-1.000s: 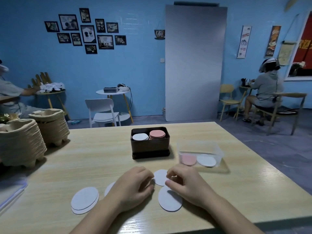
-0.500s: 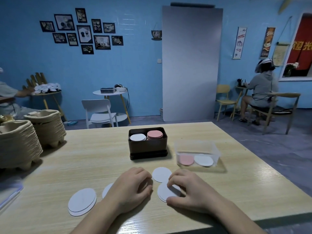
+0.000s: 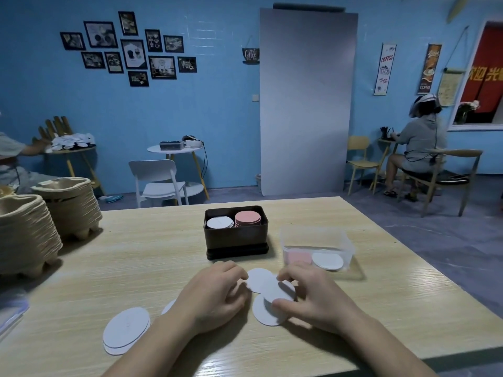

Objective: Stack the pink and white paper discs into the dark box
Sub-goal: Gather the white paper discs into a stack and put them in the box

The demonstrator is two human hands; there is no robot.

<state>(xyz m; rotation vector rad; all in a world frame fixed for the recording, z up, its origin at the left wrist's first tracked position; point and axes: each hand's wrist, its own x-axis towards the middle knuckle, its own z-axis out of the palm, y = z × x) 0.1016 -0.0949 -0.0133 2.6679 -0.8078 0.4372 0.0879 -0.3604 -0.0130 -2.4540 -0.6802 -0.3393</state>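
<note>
The dark box stands mid-table with a white disc stack on its left side and a pink disc stack on its right. Several loose white discs lie in front of it: one between my hands, one under my right hand, a pair at the near left. My right hand pinches a white disc lifted off the table. My left hand rests curled on the table, partly covering another disc.
A clear plastic tub right of the box holds pink and white discs. Two stacks of pulp egg trays stand at the left edge. The near table edge runs just below my forearms. People sit at other tables in the background.
My right hand has raised one white disc off the table, and a second disc under it now shows. My left hand has barely moved.
</note>
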